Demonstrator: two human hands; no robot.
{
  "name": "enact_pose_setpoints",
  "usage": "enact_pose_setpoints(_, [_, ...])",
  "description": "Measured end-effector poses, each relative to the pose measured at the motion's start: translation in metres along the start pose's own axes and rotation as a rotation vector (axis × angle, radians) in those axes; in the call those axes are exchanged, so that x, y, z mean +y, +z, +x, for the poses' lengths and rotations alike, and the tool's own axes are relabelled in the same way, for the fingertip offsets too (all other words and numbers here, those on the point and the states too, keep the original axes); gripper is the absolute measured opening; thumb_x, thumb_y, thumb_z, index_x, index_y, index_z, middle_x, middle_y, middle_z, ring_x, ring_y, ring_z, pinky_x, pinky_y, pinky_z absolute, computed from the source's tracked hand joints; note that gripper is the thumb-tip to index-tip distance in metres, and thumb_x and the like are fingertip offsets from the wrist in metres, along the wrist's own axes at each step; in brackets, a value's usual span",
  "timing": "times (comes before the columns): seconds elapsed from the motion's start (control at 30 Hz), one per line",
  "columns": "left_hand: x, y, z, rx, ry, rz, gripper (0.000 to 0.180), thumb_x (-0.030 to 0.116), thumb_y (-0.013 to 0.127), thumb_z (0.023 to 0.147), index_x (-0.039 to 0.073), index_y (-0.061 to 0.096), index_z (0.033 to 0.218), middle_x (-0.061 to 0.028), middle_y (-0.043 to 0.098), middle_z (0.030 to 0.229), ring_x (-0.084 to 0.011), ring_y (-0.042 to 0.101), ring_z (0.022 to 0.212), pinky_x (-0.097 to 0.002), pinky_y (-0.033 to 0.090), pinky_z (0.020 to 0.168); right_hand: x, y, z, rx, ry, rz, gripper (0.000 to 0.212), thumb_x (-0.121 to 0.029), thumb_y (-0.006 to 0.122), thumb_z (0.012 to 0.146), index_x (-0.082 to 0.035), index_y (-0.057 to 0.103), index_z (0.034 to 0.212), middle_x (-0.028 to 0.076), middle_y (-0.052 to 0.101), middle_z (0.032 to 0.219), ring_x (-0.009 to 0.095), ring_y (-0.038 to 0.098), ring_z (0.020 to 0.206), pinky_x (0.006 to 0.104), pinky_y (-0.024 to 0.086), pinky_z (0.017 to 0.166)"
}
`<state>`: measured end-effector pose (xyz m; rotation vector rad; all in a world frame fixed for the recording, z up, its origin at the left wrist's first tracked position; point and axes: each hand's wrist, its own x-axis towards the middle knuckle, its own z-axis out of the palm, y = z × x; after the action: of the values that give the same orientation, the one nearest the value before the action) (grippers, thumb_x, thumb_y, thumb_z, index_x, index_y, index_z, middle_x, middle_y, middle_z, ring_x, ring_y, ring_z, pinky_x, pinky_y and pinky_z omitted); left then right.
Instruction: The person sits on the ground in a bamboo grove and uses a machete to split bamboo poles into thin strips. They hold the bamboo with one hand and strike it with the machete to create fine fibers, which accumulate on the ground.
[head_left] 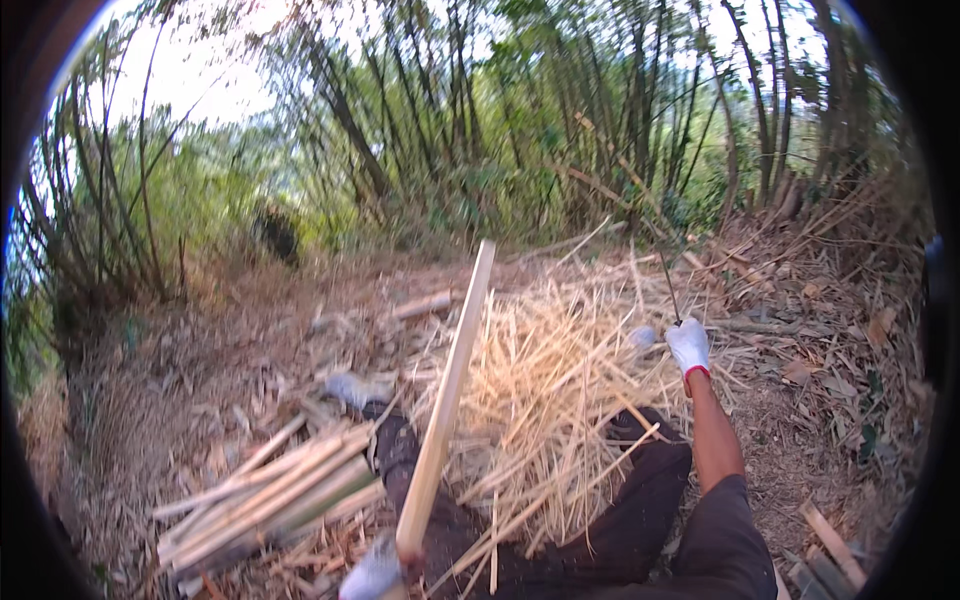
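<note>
My left hand [370, 573], in a white glove, is at the lower edge, closed round the low end of a split bamboo strip [450, 400]. The pale strip rises at a slant in front of my left leg. Out to the right, my right hand [688, 346] wears a white glove with a red cuff and is closed on the handle of a knife [669, 278]. Its thin dark blade points up and away, apart from the strip. A heap of pale bamboo shavings [550, 370] lies between and over my legs.
Split bamboo pieces [270, 495] lie stacked beside my left leg. More cut pieces [835, 545] are at the lower right. Dry leaves and chips cover the ground, and a bamboo piece [424, 304] lies beyond the heap. Bamboo stands [450, 110] rise at the back.
</note>
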<state>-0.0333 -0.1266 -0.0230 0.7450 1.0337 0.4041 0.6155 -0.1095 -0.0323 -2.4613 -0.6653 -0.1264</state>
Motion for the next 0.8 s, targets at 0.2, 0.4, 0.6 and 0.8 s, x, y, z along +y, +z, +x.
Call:
enact_pose_setpoints(0.2, [0.065, 0.086, 0.056, -0.067, 0.134, 0.333, 0.027, 0.022, 0.067, 0.089, 0.005, 0.054, 0.105, 0.0025, 0.049, 0.063, -0.0078, 0.048, 0.052, -0.0225, 0.04, 0.045, -0.037, -0.008, -0.14, -0.273, -0.679, -0.073, 0.015, -0.015, 0.062, 0.071, -0.003, 0.066, 0.079, 0.023, 0.063, 0.073, 0.039, 0.064, 0.072, 0.0461, 0.051, 0.067])
enact_pose_setpoints(0.4, [0.074, 0.1, 0.067, -0.087, 0.095, 0.443, 0.027, 0.026, 0.066, 0.087, 0.006, 0.054, 0.101, -0.0003, 0.054, 0.068, -0.0074, 0.049, 0.055, -0.0229, 0.04, 0.048, -0.101, -0.006, -0.209, -0.536, -1.184, -0.206, 0.018, -0.022, 0.065, 0.067, -0.006, 0.063, 0.075, 0.013, 0.064, 0.068, 0.031, 0.065, 0.067, 0.0416, 0.052, 0.067])
enact_pose_setpoints(0.6, [0.078, 0.102, 0.077, 0.006, 0.204, 0.539, 0.036, 0.021, 0.068, 0.086, 0.003, 0.049, 0.111, -0.0008, 0.056, 0.07, -0.0085, 0.054, 0.057, -0.0245, 0.044, 0.046, -0.106, -0.004, -0.185, -0.472, -1.105, -0.238, 0.021, -0.026, 0.065, 0.066, -0.008, 0.062, 0.075, 0.012, 0.064, 0.066, 0.029, 0.065, 0.067, 0.042, 0.052, 0.064])
enact_pose_setpoints(0.8, [0.08, 0.112, 0.074, -0.126, 0.145, 0.196, 0.035, 0.018, 0.069, 0.086, 0.005, 0.05, 0.113, -0.001, 0.056, 0.072, -0.0098, 0.054, 0.056, -0.0243, 0.044, 0.045, -0.119, -0.007, -0.183, -0.38, -1.052, -0.268, 0.02, -0.023, 0.063, 0.069, -0.005, 0.061, 0.076, 0.013, 0.064, 0.067, 0.03, 0.065, 0.067, 0.043, 0.052, 0.062])
